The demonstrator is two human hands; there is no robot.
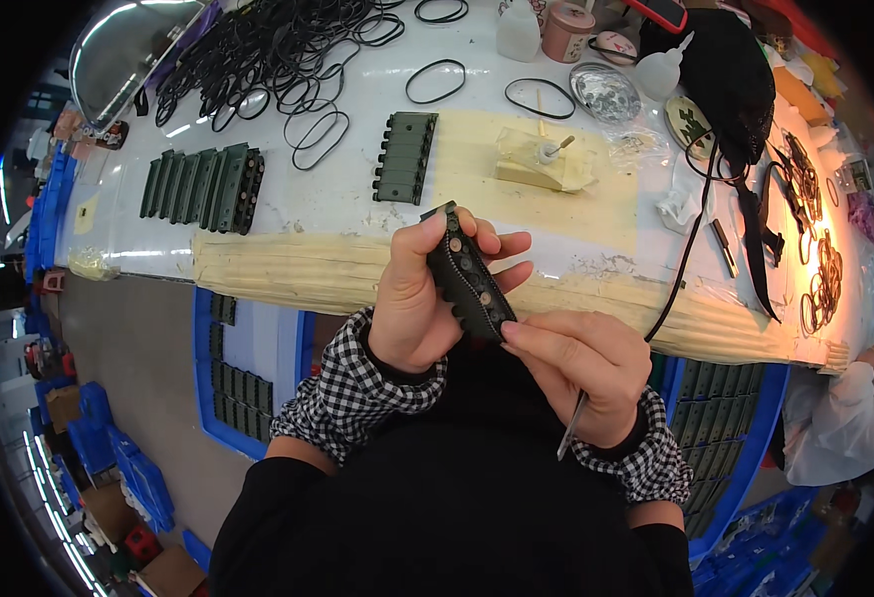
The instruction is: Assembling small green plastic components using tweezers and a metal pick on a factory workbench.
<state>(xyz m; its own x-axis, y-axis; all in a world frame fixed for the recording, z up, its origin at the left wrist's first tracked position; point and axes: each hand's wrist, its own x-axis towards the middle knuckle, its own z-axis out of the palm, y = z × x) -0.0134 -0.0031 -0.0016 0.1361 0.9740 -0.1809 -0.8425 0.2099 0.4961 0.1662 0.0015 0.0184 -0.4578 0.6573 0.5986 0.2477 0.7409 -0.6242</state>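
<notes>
Over the table's front edge, my left hand (pixel 412 294) grips a dark green ribbed plastic piece (pixel 472 279), thumb on its upper end, two fingers stretched out past it. The piece is tilted, showing a side with a row of round, wheel-like discs, some copper-coloured. At its lower end, the thumb and forefinger of my right hand (pixel 591 373) touch the corner. A thin metal tool (pixel 573 428) sticks out below that hand, tucked in the palm; its other end is hidden. Just beyond lies a similar green ribbed piece (pixel 404 156).
Several green pieces (pixel 203 187) lie in a row at left. Black rubber bands (pixel 278 55) heap at the back. A taped yellowish block (pixel 545 164) stands mid-table. Scissors (pixel 756 224) and a black cord (pixel 691 249) lie right. Blue trays (pixel 228 438) of pieces sit below.
</notes>
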